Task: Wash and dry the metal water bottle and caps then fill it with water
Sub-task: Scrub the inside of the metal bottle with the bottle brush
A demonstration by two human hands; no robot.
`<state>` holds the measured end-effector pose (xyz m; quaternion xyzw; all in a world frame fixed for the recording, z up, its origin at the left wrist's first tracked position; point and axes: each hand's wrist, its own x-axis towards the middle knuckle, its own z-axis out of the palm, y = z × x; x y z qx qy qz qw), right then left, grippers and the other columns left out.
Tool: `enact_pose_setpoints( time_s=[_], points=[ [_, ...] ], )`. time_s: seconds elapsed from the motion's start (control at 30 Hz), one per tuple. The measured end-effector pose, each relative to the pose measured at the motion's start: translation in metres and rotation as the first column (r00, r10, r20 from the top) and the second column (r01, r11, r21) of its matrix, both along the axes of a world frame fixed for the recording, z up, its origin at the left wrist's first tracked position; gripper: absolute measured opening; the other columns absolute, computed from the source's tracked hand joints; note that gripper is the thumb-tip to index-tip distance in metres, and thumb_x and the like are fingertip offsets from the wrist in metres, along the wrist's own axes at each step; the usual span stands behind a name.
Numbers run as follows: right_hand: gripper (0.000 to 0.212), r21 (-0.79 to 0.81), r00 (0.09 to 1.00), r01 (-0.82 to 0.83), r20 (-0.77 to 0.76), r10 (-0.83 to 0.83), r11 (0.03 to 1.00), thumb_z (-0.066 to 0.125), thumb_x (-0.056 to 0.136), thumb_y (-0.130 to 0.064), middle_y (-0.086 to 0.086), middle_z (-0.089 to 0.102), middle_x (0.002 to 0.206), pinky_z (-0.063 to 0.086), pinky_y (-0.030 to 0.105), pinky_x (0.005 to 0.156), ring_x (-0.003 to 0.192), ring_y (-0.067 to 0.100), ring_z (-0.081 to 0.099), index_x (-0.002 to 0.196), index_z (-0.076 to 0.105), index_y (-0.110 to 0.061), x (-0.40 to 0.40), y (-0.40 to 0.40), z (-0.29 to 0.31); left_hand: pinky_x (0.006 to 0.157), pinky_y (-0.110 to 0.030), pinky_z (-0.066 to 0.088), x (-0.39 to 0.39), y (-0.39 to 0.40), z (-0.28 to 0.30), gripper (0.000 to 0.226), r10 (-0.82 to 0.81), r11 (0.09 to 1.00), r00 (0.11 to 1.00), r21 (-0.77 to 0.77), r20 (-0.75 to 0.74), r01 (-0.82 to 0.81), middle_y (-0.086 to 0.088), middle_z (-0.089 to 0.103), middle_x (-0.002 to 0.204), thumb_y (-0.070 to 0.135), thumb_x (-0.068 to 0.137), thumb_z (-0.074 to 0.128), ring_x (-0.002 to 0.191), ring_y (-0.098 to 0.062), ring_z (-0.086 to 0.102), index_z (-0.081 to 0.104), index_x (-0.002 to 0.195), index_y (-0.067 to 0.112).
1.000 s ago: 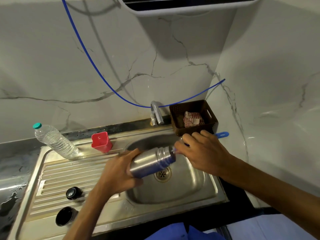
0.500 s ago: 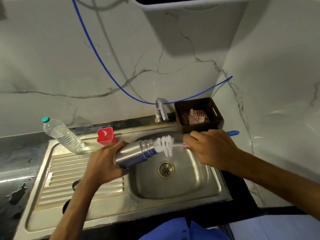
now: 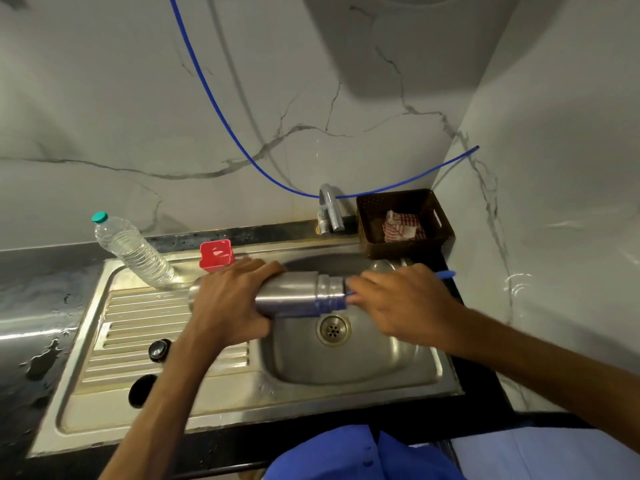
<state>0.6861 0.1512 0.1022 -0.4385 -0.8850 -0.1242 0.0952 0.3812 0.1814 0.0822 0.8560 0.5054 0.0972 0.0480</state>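
Observation:
My left hand (image 3: 228, 299) grips the metal water bottle (image 3: 298, 296), held sideways over the sink basin (image 3: 346, 362) with its mouth pointing right. My right hand (image 3: 401, 303) holds the blue handle of a bottle brush (image 3: 446, 274) right at the bottle's mouth; the white bristles are hidden inside the bottle. Two black caps lie on the drainboard at the left: a small one (image 3: 159, 349) and a larger one (image 3: 142, 389), partly behind my left forearm.
A clear plastic bottle (image 3: 133, 251) with a teal cap and a red cup (image 3: 216, 259) stand behind the drainboard. The tap (image 3: 330, 213) rises behind the basin. A brown basket (image 3: 405, 220) with a checked cloth sits at the right. The dark counter at the left is wet.
The white bristles, outside the bottle's mouth half a second ago, are now pushed inside. My right hand has moved left up to the mouth, and the bottle has tilted closer to level.

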Motion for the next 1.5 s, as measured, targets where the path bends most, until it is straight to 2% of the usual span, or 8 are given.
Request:
enact_pose_setpoints(
  time_s=[0.2, 0.33, 0.5, 0.6, 0.77, 1.1, 1.23, 1.5],
  points=[
    [0.034, -0.023, 0.988, -0.099, -0.123, 0.095, 0.995, 0.043, 0.103, -0.044, -0.007, 0.059, 0.069, 0.032, 0.023, 0.04, 0.045, 0.01, 0.045, 0.096, 0.065, -0.02, 0.017, -0.003, 0.011, 0.06, -0.027, 0.047, -0.02, -0.012, 0.016, 0.076, -0.02, 1.0, 0.998, 0.019, 0.055, 0.019, 0.013, 0.071, 0.105, 0.046, 0.054, 0.082, 0.08, -0.01, 0.062, 0.06, 0.126, 0.037],
    [0.032, -0.041, 0.995, 0.033, -0.092, -0.037, 0.999, 0.043, 0.103, -0.046, -0.007, 0.061, 0.072, 0.026, 0.025, 0.05, 0.047, 0.014, 0.048, 0.093, 0.062, -0.023, -0.003, -0.003, -0.002, 0.059, -0.029, 0.041, -0.017, -0.009, 0.001, 0.071, 0.101, 0.993, 0.995, 0.053, 0.003, -0.101, 0.007, 0.072, 0.099, 0.035, 0.05, 0.084, 0.084, -0.026, 0.071, 0.065, 0.118, 0.031],
    [0.026, -0.352, 0.995, -0.066, 0.047, 0.088, 0.934, 0.046, 0.105, -0.046, -0.006, 0.066, 0.1, 0.033, 0.032, 0.062, 0.075, 0.019, 0.064, 0.116, 0.058, -0.026, -0.025, -0.016, -0.02, 0.067, -0.034, 0.055, -0.024, -0.031, -0.034, 0.073, -0.007, 0.991, 1.0, -0.132, -0.002, 0.007, 0.011, 0.071, 0.108, 0.053, 0.057, 0.073, 0.09, -0.022, 0.069, 0.057, 0.127, 0.041],
    [0.017, -0.193, 0.99, -0.14, -0.051, 0.132, 0.971, 0.069, 0.094, -0.044, -0.009, 0.066, 0.08, 0.035, 0.025, 0.047, 0.056, 0.011, 0.06, 0.098, 0.069, -0.027, 0.008, -0.006, -0.013, 0.064, -0.03, 0.048, -0.04, -0.046, -0.044, 0.08, 0.085, 0.983, 0.994, -0.168, 0.071, -0.072, 0.016, 0.07, 0.109, 0.054, 0.052, 0.077, 0.088, -0.019, 0.069, 0.055, 0.128, 0.045],
    [0.032, -0.144, 0.991, -0.084, -0.118, 0.067, 0.986, 0.05, 0.099, -0.051, -0.01, 0.066, 0.077, 0.032, 0.024, 0.047, 0.054, 0.013, 0.059, 0.096, 0.073, -0.029, 0.0, -0.011, -0.02, 0.06, -0.031, 0.047, -0.038, -0.052, -0.05, 0.07, 0.111, 0.979, 0.994, -0.176, 0.023, -0.105, 0.018, 0.069, 0.099, 0.05, 0.05, 0.075, 0.084, -0.02, 0.068, 0.057, 0.117, 0.042],
    [0.029, -0.148, 0.996, -0.028, -0.083, 0.016, 0.989, 0.046, 0.097, -0.05, -0.011, 0.057, 0.064, 0.026, 0.024, 0.048, 0.046, 0.01, 0.05, 0.086, 0.065, -0.03, -0.015, -0.044, -0.016, 0.067, -0.034, 0.054, -0.025, -0.069, -0.06, 0.072, 0.131, 0.965, 0.981, -0.247, 0.143, -0.093, 0.019, 0.066, 0.103, 0.062, 0.053, 0.084, 0.086, -0.014, 0.065, 0.056, 0.116, 0.041],
    [0.021, -0.126, 0.99, 0.034, -0.131, -0.051, 0.991, 0.057, 0.094, -0.047, -0.011, 0.06, 0.068, 0.031, 0.023, 0.045, 0.045, 0.011, 0.052, 0.088, 0.066, -0.03, -0.025, -0.06, -0.017, 0.067, -0.033, 0.049, -0.033, -0.063, -0.057, 0.068, 0.096, 0.992, 0.984, -0.1, 0.151, -0.081, 0.014, 0.068, 0.098, 0.053, 0.053, 0.091, 0.085, -0.017, 0.064, 0.064, 0.112, 0.032],
    [0.027, -0.18, 0.952, 0.212, -0.183, -0.244, 0.961, 0.052, 0.099, -0.048, -0.009, 0.057, 0.064, 0.029, 0.025, 0.046, 0.047, 0.014, 0.051, 0.082, 0.061, -0.029, -0.028, -0.072, -0.021, 0.083, -0.042, 0.049, -0.026, -0.041, -0.035, 0.062, -0.002, 0.994, 0.994, 0.108, 0.108, -0.01, 0.002, 0.07, 0.105, 0.036, 0.057, 0.08, 0.093, -0.027, 0.064, 0.065, 0.117, 0.022]
  ],
)
